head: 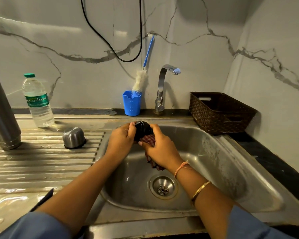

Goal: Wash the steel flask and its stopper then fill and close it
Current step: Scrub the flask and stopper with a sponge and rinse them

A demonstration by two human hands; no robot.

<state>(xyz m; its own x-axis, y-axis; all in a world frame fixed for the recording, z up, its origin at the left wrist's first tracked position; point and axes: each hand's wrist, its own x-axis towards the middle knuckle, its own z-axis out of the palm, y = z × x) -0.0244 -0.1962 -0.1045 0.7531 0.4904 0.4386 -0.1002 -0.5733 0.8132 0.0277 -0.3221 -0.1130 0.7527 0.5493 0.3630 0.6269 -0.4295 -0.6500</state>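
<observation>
My left hand (123, 138) grips the glossy black stopper (142, 129) above the sink (214, 152); my right hand (160, 150) holds a checked cloth (149, 140) against it. The steel flask (2, 111) stands upright on the ribbed drainboard (41, 161); bottle (37, 100) label reads "gnature"

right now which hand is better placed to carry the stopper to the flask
Left: the left hand grips the stopper, and the flask stands on its side; the right hand holds the cloth.
</observation>
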